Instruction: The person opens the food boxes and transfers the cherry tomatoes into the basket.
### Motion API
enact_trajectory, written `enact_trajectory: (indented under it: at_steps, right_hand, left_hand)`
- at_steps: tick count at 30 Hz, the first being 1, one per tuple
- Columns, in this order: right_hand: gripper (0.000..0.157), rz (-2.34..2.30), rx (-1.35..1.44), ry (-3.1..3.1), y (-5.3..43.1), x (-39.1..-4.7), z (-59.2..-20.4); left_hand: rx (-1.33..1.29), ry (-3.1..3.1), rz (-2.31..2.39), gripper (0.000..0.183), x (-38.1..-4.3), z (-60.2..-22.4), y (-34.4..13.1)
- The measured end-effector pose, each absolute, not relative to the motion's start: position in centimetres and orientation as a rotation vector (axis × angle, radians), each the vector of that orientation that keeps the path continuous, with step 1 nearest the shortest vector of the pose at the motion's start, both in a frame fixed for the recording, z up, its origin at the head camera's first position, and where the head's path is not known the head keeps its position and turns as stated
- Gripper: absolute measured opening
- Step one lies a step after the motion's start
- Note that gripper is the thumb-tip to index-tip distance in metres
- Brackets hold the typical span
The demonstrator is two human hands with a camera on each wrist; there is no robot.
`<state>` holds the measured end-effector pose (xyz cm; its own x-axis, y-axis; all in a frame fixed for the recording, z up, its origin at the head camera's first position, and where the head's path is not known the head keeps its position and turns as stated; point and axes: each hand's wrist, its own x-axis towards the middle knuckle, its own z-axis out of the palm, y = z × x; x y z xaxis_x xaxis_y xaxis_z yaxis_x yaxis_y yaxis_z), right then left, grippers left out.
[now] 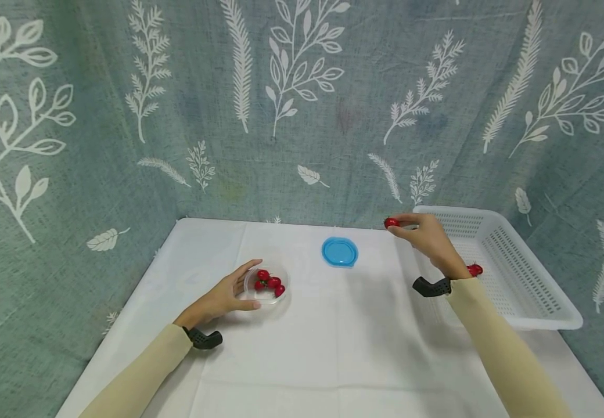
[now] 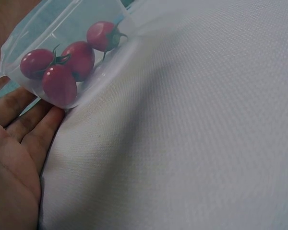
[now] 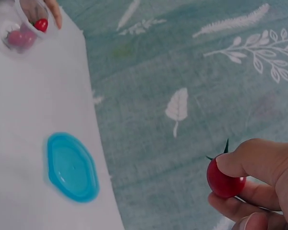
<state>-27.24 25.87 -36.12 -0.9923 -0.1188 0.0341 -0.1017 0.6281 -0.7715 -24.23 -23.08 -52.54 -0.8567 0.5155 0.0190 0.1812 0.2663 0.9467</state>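
Observation:
Between thumb and fingertips, my right hand (image 1: 430,241) pinches a red cherry tomato (image 3: 223,178) with a green calyx. It holds the tomato in the air near the table's back edge, left of the white basket's far corner. On the left side of the table, my left hand (image 1: 223,299) holds a clear plastic container (image 1: 266,298), with the thumb on its near side and fingers around the far left side. Several cherry tomatoes (image 2: 79,60) lie inside that container. A blue lid (image 1: 340,252) lies flat on the table between the two hands.
A white slotted plastic basket (image 1: 529,290) stands on the right, with red tomatoes (image 1: 474,269) in it partly hidden by my right wrist. White cloth covers the table (image 1: 302,348). Green leaf-patterned fabric (image 1: 202,104) hangs behind and at the sides.

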Motion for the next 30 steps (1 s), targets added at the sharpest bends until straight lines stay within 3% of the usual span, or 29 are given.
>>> enact_trajectory:
  at_steps: [16, 30]
  right_hand:
    - [0.066, -1.217, 0.026, 2.877, 31.1, -26.9, -36.4]
    - [0.064, -1.244, 0.112, 2.938, 36.6, -26.7, -37.6]
  left_hand:
    - [0.626, 2.262, 1.602, 0.107, -24.3, -52.5, -23.2]
    - [0.625, 2.247, 1.618, 0.109, -24.1, -52.4, -23.1]
